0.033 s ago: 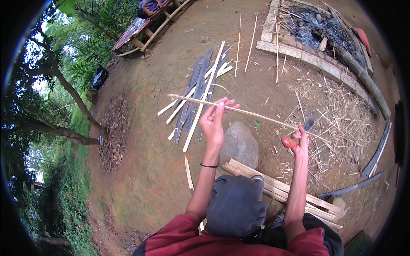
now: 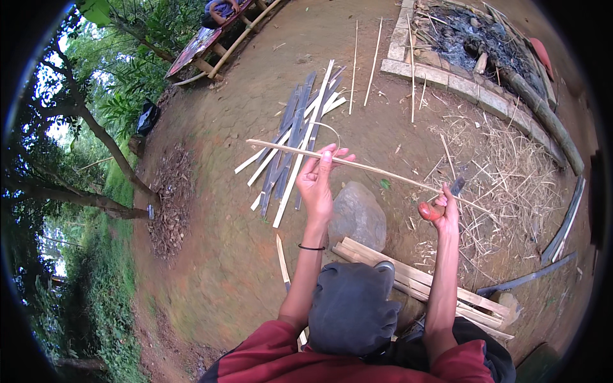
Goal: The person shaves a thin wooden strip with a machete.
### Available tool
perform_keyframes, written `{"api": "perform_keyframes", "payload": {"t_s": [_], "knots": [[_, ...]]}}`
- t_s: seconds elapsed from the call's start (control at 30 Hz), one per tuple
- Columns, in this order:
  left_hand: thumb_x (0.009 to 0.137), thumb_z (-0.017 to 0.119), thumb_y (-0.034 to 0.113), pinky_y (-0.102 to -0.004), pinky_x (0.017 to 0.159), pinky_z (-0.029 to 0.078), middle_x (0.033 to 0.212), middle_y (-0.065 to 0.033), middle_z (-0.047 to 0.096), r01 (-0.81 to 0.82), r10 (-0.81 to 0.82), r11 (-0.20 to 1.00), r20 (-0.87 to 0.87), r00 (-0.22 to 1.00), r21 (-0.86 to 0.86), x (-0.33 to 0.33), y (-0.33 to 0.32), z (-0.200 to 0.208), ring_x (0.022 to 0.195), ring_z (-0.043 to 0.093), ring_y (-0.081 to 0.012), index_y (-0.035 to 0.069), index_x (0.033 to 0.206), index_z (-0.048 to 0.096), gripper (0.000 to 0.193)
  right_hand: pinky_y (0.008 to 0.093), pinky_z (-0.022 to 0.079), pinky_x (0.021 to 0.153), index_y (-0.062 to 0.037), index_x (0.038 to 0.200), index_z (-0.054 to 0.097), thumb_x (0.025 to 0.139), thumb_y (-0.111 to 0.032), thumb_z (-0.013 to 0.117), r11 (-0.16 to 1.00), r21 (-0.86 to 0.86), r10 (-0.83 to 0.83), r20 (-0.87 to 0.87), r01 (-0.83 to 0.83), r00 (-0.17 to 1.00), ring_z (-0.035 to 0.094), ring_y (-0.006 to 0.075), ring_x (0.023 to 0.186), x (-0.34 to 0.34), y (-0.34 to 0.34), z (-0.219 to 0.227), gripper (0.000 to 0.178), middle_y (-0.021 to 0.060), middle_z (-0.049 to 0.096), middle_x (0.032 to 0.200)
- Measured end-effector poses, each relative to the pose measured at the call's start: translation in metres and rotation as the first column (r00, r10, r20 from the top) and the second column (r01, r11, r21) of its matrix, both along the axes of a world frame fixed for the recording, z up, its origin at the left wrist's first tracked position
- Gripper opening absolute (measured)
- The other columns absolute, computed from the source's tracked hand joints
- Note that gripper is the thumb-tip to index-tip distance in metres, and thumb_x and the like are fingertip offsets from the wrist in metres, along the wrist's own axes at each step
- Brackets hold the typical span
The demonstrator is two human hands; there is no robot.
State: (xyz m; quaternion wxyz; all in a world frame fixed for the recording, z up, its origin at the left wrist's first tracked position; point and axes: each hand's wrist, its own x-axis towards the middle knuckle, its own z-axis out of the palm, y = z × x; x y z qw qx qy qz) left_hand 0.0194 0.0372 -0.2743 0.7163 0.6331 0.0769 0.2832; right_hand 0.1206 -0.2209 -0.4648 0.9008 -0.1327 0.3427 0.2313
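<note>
A long, thin bamboo strip (image 2: pixel 377 169) stretches across in front of me, sloping down to the right. Toward its left part, my left hand (image 2: pixel 317 183) pinches it between thumb and fingers, with other fingertips sticking out past it. A thin curled sliver (image 2: pixel 333 129) arches up beside that hand. My right hand (image 2: pixel 448 209) grips a knife with a rounded reddish handle (image 2: pixel 429 211) and a dark blade (image 2: pixel 458 186). The strip also runs through the right hand's fingers and pokes out beyond them. How the blade meets the strip is hard to make out.
A grey rock (image 2: pixel 358 214) and stacked split bamboo (image 2: pixel 408 274) lie close to me. Dark and pale slats (image 2: pixel 297 131) are piled ahead left. Shavings (image 2: pixel 491 185) cover the ground at right, below a brick-edged fire pit (image 2: pixel 472 38). Another person (image 2: pixel 220 11) is at a bench.
</note>
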Motion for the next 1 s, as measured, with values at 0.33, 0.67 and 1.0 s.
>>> {"api": "perform_keyframes", "payload": {"t_s": [0.33, 0.67, 1.0], "knots": [[0.099, 0.021, 0.054, -0.0426, 0.091, 0.045, 0.1, -0.0246, 0.064, 0.052, -0.076, 0.969, 0.094, 0.993, 0.243, 0.034, -0.053, -0.058, 0.103, 0.061, -0.031, -0.001, 0.116, 0.042, 0.062, 0.0172, 0.035, 0.043, -0.0067, 0.09, 0.042, 0.094, -0.01, 0.057, 0.977, 0.178, 0.148, -0.183, -0.115, 0.972, 0.034, 0.0035, 0.047, -0.061, 0.065, 0.004, 0.016, -0.0052, 0.036, 0.061], [0.102, 0.026, 0.05, -0.0242, 0.032, 0.023, 0.047, -0.0021, 0.023, -0.366, 0.305, 0.921, 0.338, 0.89, 0.135, 0.073, -0.067, -0.061, 0.034, 0.02, -0.0118, 0.015, 0.059, 0.018, 0.055, 0.0173, 0.03, 0.037, -0.0029, 0.105, 0.048, 0.092, -0.037, 0.056, 0.917, 0.217, 0.378, -0.209, -0.334, 0.902, 0.032, 0.0016, 0.043, -0.084, 0.051, -0.007, 0.037, -0.0076, 0.034, 0.06], [0.1, 0.02, 0.056, -0.0222, 0.032, 0.017, 0.046, 0.0005, 0.017, -0.341, 0.302, 0.936, 0.305, 0.903, 0.083, 0.116, -0.068, -0.064, 0.036, 0.018, -0.0113, 0.016, 0.06, 0.017, 0.057, 0.0301, 0.042, 0.038, -0.0002, 0.087, 0.055, 0.093, -0.022, 0.051, 0.278, -0.662, 0.78, -0.268, -0.697, 0.565, 0.052, 0.012, 0.047, -0.123, -0.015, -0.018, 0.023, 0.0045, 0.049, 0.058]]}}
